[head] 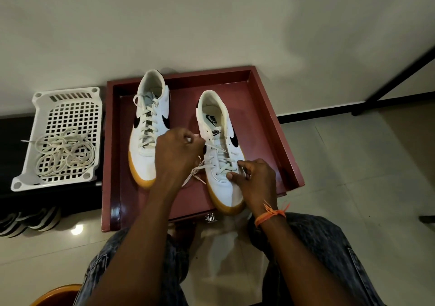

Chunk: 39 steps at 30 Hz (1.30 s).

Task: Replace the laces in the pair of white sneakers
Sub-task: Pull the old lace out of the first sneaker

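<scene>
Two white sneakers with black swooshes and gum soles stand in a maroon tray (277,127). The left sneaker (150,122) is laced to the top. The right sneaker (219,145) has a cream lace (221,162) through its lower eyelets only. My left hand (179,148) pinches a lace end beside the right sneaker's left eyelets, and loose lace hangs below it. My right hand (254,176) grips the other lace end at the shoe's right side, its thumb on the toe.
A white perforated basket (42,98) at the left holds a loose pile of cream laces (66,152). Dark sandals (30,221) lie on the floor below it. My knees in dark jeans (317,247) are in front of the tray. An orange tub rim (56,294) shows bottom left.
</scene>
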Available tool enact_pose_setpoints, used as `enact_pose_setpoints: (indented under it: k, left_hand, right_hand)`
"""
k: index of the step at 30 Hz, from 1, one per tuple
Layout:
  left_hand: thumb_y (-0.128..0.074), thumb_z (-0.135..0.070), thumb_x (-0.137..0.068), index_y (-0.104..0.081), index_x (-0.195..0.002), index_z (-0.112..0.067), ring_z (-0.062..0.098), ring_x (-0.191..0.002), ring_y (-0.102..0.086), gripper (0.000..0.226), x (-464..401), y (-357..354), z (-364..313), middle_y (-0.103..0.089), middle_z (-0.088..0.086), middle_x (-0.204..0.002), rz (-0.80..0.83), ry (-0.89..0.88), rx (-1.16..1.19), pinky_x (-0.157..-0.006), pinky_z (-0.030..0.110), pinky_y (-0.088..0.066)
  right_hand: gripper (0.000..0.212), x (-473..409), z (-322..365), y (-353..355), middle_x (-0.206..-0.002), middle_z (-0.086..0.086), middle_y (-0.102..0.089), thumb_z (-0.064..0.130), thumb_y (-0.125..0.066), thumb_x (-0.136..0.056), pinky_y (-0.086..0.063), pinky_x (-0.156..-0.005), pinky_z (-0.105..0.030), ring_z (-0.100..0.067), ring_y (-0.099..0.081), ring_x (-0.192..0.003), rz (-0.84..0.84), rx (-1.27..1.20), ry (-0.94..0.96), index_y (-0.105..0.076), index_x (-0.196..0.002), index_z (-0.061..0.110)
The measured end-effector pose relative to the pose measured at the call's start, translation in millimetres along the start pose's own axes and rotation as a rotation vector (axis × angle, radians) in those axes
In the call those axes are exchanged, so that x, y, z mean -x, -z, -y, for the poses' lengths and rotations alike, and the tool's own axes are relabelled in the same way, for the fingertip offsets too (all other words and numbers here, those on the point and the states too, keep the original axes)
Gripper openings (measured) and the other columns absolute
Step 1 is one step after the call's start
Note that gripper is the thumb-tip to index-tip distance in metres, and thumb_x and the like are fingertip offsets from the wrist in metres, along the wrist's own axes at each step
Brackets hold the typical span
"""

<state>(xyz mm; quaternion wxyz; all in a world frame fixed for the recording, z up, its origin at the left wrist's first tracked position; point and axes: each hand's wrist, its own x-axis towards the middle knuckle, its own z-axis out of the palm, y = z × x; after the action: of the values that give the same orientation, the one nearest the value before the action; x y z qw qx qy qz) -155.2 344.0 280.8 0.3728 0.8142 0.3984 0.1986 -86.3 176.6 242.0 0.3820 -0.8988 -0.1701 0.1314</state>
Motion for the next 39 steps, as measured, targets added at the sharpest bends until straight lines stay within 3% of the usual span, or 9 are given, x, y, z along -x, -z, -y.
enact_pose_setpoints:
  k: [6,10,13,16,21,27,30,33,39]
  left_hand:
    - [-0.064,-0.026,-0.081,-0.06,-0.066,-0.019,0.023,-0.073,-0.062,0.017,8.8,-0.8,2.4,-0.062,-0.001,-0.068,-0.006,0.121,-0.134,-0.059,0.028,-0.038]
    - [-0.058,-0.028,-0.092,-0.048,-0.115,-0.013,0.036,-0.087,-0.065,0.03,18.9,-15.6,-16.7,-0.067,0.011,-0.096,-0.012,-0.053,-0.28,-0.067,0.037,-0.045]
    - [-0.054,-0.025,-0.095,-0.044,-0.128,-0.017,0.034,-0.088,-0.065,0.035,21.2,-35.4,-22.2,-0.066,0.01,-0.098,0.11,-0.262,-0.437,-0.063,0.037,-0.043]
    - [-0.054,-0.021,-0.094,-0.057,-0.121,-0.015,0.034,-0.092,-0.068,0.028,20.8,-53.5,-19.8,-0.069,0.012,-0.101,0.221,-0.274,-0.542,-0.071,0.039,-0.051]
    - [-0.055,-0.02,-0.092,-0.073,-0.095,-0.014,0.025,-0.08,-0.067,0.019,8.9,-60.2,-8.7,-0.073,0.006,-0.09,0.271,-0.214,-0.294,-0.071,0.04,-0.057]
    - [-0.057,-0.02,-0.088,-0.062,-0.077,-0.014,0.019,-0.068,-0.059,0.014,6.3,-62.5,-3.7,-0.063,-0.001,-0.073,0.293,-0.246,-0.203,-0.065,0.039,-0.052]
    - [-0.06,-0.015,-0.081,-0.055,-0.071,-0.009,0.01,-0.059,-0.049,0.014,7.1,-62.5,-5.8,-0.055,-0.003,-0.065,0.288,-0.215,-0.106,-0.057,0.032,-0.042]
    - [-0.064,-0.011,-0.079,-0.052,-0.068,-0.005,0.016,-0.059,-0.053,0.017,8.1,-58.9,-7.8,-0.06,0.007,-0.067,0.289,-0.209,-0.049,-0.056,0.031,-0.039]
    - [-0.066,-0.008,-0.08,-0.059,-0.073,-0.002,0.019,-0.066,-0.058,0.012,5.6,-49.7,-5.8,-0.064,0.008,-0.071,0.342,-0.225,-0.041,-0.058,0.028,-0.04]
  right_hand:
    - [0.04,0.7,0.0,-0.4,-0.101,-0.008,-0.063,0.023,-0.085,-0.073,-0.057,-0.079,-0.042,-0.024,-0.063,-0.09,0.009,-0.014,-0.017,-0.073,-0.109,0.01]
    - [0.046,-2.2,-0.7,-0.6,-0.106,-0.009,-0.065,0.026,-0.085,-0.073,-0.057,-0.081,-0.041,-0.025,-0.063,-0.094,0.008,0.018,-0.009,-0.072,-0.114,0.012]
    - [0.049,-3.6,-2.6,-1.7,-0.109,-0.007,-0.064,0.028,-0.084,-0.074,-0.054,-0.082,-0.031,-0.021,-0.062,-0.097,0.017,0.04,-0.013,-0.07,-0.118,0.013]
    - [0.05,-4.2,-4.6,-2.8,-0.109,-0.006,-0.064,0.029,-0.083,-0.074,-0.052,-0.081,-0.027,-0.02,-0.062,-0.098,0.025,0.044,-0.018,-0.069,-0.12,0.014]
    - [0.037,-8.1,-4.0,-0.6,-0.096,-0.002,-0.067,0.031,-0.085,-0.071,-0.055,-0.072,-0.029,-0.018,-0.063,-0.086,0.013,0.072,0.038,-0.071,-0.103,0.017]
    - [0.066,2.6,0.2,-9.7,-0.121,-0.005,-0.06,0.017,-0.073,-0.085,-0.055,-0.085,-0.04,-0.024,-0.058,-0.108,-0.011,0.172,0.143,-0.045,-0.144,0.021]
    - [0.058,-0.7,-1.3,-7.5,-0.125,0.0,-0.054,0.021,-0.069,-0.089,-0.054,-0.081,-0.033,-0.021,-0.056,-0.109,0.028,0.194,0.113,-0.047,-0.143,0.029]
    - [0.06,-5.9,-2.4,-1.5,-0.122,0.004,-0.05,0.028,-0.068,-0.09,-0.052,-0.08,-0.03,-0.014,-0.054,-0.101,0.112,0.195,0.075,-0.044,-0.143,0.038]
    - [0.033,-22.0,3.0,-3.9,-0.105,-0.003,-0.065,0.026,-0.064,-0.092,-0.056,-0.074,-0.03,-0.017,-0.063,-0.09,-0.018,0.089,0.171,-0.066,-0.124,0.02]
